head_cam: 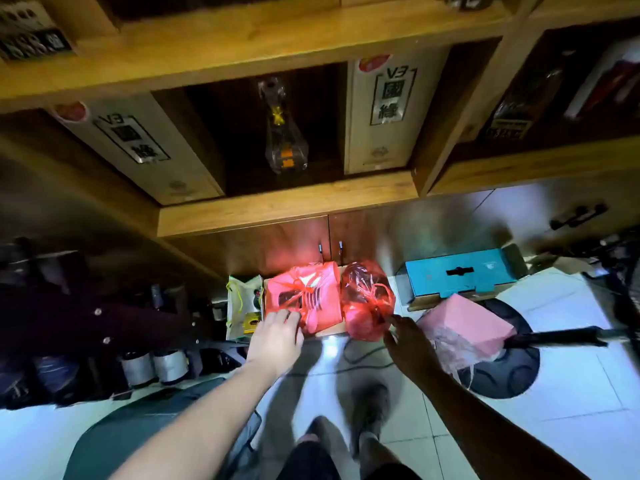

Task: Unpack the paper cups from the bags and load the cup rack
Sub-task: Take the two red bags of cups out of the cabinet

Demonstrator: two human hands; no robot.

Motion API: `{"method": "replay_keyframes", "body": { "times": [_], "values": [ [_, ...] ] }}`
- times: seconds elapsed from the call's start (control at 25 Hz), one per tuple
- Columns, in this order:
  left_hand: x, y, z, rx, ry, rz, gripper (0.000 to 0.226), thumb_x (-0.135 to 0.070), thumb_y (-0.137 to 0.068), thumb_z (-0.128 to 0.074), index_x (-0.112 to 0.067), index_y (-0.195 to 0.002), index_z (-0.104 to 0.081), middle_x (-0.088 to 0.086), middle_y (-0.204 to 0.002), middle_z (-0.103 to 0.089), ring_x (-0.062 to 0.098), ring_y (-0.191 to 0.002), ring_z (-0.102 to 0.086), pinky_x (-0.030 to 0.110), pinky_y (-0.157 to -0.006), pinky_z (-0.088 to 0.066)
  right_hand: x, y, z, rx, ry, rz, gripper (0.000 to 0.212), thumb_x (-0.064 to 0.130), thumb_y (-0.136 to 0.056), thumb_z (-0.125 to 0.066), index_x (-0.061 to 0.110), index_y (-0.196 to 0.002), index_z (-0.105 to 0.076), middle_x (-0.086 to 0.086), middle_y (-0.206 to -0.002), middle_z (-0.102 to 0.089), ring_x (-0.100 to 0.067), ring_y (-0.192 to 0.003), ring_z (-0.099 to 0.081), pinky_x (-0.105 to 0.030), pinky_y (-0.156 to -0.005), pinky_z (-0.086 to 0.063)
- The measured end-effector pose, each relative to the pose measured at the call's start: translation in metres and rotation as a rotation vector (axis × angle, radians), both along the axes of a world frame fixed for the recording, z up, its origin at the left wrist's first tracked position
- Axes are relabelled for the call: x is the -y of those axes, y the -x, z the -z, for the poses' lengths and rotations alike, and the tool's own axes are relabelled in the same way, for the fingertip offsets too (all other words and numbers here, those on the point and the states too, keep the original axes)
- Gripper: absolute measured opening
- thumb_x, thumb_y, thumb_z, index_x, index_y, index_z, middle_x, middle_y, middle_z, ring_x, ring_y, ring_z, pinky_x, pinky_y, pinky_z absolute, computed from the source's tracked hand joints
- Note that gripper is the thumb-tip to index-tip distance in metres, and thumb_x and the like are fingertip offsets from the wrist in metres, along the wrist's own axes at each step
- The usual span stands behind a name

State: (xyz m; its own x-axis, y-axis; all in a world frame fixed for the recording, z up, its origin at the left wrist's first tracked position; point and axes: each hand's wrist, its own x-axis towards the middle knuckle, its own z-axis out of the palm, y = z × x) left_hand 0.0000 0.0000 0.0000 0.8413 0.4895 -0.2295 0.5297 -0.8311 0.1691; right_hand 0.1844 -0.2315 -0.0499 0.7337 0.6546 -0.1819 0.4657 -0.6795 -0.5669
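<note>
Two red plastic bags sit tied on the floor in front of a low wooden cabinet. The left bag (pixel 304 296) is boxy and lies on a piece of cardboard; the right bag (pixel 367 299) is rounder. My left hand (pixel 275 341) reaches to the near left corner of the boxy bag, fingers on its plastic. My right hand (pixel 408 341), in shadow, touches the near right side of the round bag; its grip is unclear. No cups or cup rack are visible.
A pink wrapped box (pixel 467 327) lies to the right on a dark round base (pixel 519 372). A teal carton (pixel 460 275) sits behind it. A small white gift bag (pixel 244 306) stands left of the red bags. Shelves with bottles and boxes rise above. My feet (pixel 367 410) stand on white tiles.
</note>
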Motion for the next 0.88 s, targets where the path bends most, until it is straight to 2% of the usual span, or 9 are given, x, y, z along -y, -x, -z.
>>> {"method": "replay_keyframes", "body": {
  "times": [0.12,0.32,0.48,0.6,0.72,0.8,0.88],
  "values": [
    [-0.015,-0.013,0.044,-0.007,0.016,-0.071,0.022,-0.023,-0.087,-0.064,-0.012,-0.106,-0.067,0.009,-0.097,-0.066,0.034,-0.087,-0.062,0.041,-0.069,-0.054,-0.016,-0.020,0.043,-0.029,0.050,-0.001,0.034,0.021,-0.090,-0.064,0.015,-0.124,-0.061,-0.012,-0.100,-0.071,-0.032,-0.089,-0.068,-0.044,-0.075,-0.058],
    [-0.049,-0.031,0.135,0.015,0.060,-0.131,0.021,-0.022,-0.094,-0.057,-0.010,-0.110,-0.062,0.011,-0.103,-0.064,0.036,-0.095,-0.060,0.043,-0.073,-0.054,-0.038,-0.033,0.105,-0.061,0.180,0.121,0.030,0.036,-0.099,-0.054,0.020,-0.124,-0.060,-0.012,-0.116,-0.065,-0.034,-0.106,-0.063,-0.046,-0.086,-0.055],
    [-0.078,-0.053,0.210,0.073,0.163,-0.163,0.029,-0.020,-0.095,-0.055,-0.014,-0.124,-0.057,0.010,-0.115,-0.062,0.035,-0.107,-0.057,0.045,-0.088,-0.053,-0.044,-0.036,0.170,-0.099,0.248,0.305,0.054,0.057,-0.096,-0.050,0.020,-0.135,-0.052,-0.015,-0.122,-0.061,-0.037,-0.110,-0.059,-0.048,-0.088,-0.051],
    [-0.098,-0.074,0.253,0.109,0.234,-0.245,0.045,-0.017,-0.095,-0.056,-0.011,-0.139,-0.050,0.014,-0.131,-0.056,0.036,-0.121,-0.052,0.045,-0.104,-0.045,-0.045,-0.035,0.203,-0.194,0.244,0.437,0.063,0.061,-0.094,-0.050,0.017,-0.139,-0.047,-0.016,-0.125,-0.058,-0.038,-0.113,-0.058,-0.049,-0.088,-0.050],
    [-0.118,-0.093,0.291,0.121,0.248,-0.321,0.042,-0.009,-0.094,-0.057,-0.002,-0.135,-0.054,0.023,-0.131,-0.057,0.041,-0.122,-0.052,0.043,-0.109,-0.041,-0.042,-0.038,0.238,-0.190,0.199,0.498,0.054,0.061,-0.091,-0.056,0.018,-0.124,-0.056,-0.012,-0.109,-0.065,-0.035,-0.096,-0.066,-0.044,-0.073,-0.054],
    [-0.125,-0.097,0.303,0.149,0.254,-0.300,0.023,-0.005,-0.093,-0.056,-0.002,-0.113,-0.065,0.025,-0.114,-0.065,0.041,-0.109,-0.060,0.041,-0.097,-0.045,-0.038,-0.040,0.255,-0.207,0.173,0.550,0.036,0.050,-0.096,-0.057,0.015,-0.101,-0.063,-0.012,-0.091,-0.070,-0.035,-0.082,-0.068,-0.037,-0.060,-0.048],
    [-0.129,-0.098,0.307,0.190,0.265,-0.301,0.013,-0.005,-0.094,-0.056,-0.004,-0.098,-0.069,0.023,-0.100,-0.069,0.039,-0.097,-0.063,0.040,-0.087,-0.046,-0.034,-0.041,0.265,-0.180,0.164,0.580,0.025,0.032,-0.098,-0.056,0.012,-0.085,-0.064,-0.015,-0.082,-0.069,-0.037,-0.076,-0.065,-0.038,-0.059,-0.046]
  ]
}}
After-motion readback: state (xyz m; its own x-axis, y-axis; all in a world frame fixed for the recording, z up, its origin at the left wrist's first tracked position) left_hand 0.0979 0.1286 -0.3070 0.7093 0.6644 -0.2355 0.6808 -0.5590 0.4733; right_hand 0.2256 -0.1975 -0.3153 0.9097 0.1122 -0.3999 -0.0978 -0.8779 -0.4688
